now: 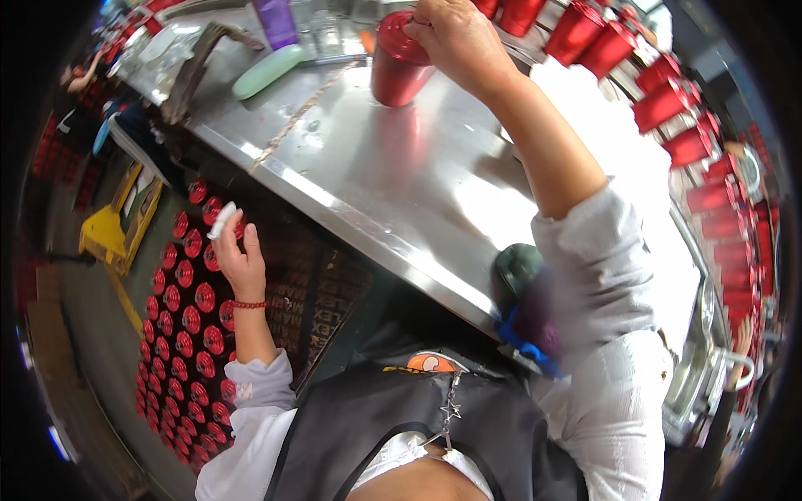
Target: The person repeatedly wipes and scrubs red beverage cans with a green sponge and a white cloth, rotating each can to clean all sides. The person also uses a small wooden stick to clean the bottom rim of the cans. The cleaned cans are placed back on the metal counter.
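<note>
My right hand [460,44] grips a glossy red metal tumbler [401,78] at its ringed top end. The tumbler is on or just above the steel table [351,144], which mirrors it in red. Off the table's near edge, my left hand [241,257] hovers at the upper end of dense rows of red metal pieces [204,297] with round, ringed ends. White wrapping [222,220] covers a fingertip of that hand. Its thumb stands apart from the fingers, with red showing behind the gap.
A pale green oblong case [268,72], a purple container [276,24] and a clear bottle [326,31] stand at the table's far left. Several red tumblers [667,100] line a conveyor on the right. A yellow pallet jack [119,222] sits on the floor. Other people are nearby.
</note>
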{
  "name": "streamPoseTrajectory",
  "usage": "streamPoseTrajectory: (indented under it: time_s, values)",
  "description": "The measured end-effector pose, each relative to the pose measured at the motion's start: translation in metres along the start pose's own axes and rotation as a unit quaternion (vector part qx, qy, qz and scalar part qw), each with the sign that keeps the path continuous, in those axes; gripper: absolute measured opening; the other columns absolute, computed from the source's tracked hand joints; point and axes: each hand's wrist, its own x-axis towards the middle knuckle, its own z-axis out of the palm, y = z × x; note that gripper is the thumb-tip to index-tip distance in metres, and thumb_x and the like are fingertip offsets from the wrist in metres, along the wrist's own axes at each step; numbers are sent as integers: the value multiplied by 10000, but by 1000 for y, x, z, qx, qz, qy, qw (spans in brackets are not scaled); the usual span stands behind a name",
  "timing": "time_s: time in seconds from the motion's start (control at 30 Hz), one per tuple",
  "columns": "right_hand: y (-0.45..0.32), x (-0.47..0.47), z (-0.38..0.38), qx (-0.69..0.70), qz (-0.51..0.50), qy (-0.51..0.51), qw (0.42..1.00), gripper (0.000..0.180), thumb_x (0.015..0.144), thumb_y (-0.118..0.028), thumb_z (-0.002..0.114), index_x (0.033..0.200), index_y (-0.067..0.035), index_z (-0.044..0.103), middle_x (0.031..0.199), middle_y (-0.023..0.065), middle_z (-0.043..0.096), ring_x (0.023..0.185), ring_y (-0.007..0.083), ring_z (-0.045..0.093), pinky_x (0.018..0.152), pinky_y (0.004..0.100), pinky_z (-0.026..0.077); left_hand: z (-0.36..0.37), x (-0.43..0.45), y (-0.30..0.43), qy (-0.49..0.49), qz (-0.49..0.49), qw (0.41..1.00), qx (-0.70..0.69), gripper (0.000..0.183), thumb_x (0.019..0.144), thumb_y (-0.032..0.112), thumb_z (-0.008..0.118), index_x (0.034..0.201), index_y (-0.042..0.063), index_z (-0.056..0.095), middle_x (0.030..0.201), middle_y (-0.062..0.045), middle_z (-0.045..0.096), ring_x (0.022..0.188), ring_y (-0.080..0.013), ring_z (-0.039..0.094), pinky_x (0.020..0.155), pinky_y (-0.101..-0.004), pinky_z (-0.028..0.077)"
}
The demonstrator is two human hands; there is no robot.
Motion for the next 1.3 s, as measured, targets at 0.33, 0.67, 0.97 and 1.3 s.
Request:
streamPoseTrajectory:
  time_s: [0.33, 0.67, 0.97, 1.3]
  values:
    - [-67, -94, -296, 410, 460, -128, 777, 209, 1025, -204, 620, 1134, -27, 637, 1046, 71, 673, 901, 132, 641, 776, 292, 536, 55, 97, 334, -516, 35, 525, -676, 819, 932, 448, 712, 1519, -3, 361, 1391, -115, 521, 1233, -191, 547, 1032, -340, 466]
    - [-63, -288, -227, 318, 573, 165, 737, 429, 1094, -387, 477, 1351, -60, 580, 1022, 0, 640, 856, 75, 557, 627, 236, 461, 114, 10, 395, -600, -289, 340, -664, 485, 981, 280, 668, 1312, -16, 471, 1107, -141, 649, 900, -176, 705, 782, -320, 629]
    - [-55, -309, -245, 234, 537, 138, 798, 496, 1063, -363, 559, 1416, -14, 540, 1157, 121, 679, 973, 176, 630, 836, 314, 531, 114, 2, 422, -576, -249, 482, -612, 399, 1012, 252, 623, 1319, 27, 502, 1138, -114, 676, 973, -160, 693, 855, -303, 591]
    - [-38, -436, -398, -200, 422, -142, 873, 209, 924, 12, 607, 1093, -29, 722, 1175, 125, 669, 1065, 332, 646, 959, 408, 524, 123, -13, 424, -556, -129, 543, -616, 451, 1029, 379, 595, 1298, 24, 523, 1153, -127, 658, 962, -194, 678, 853, -319, 564]
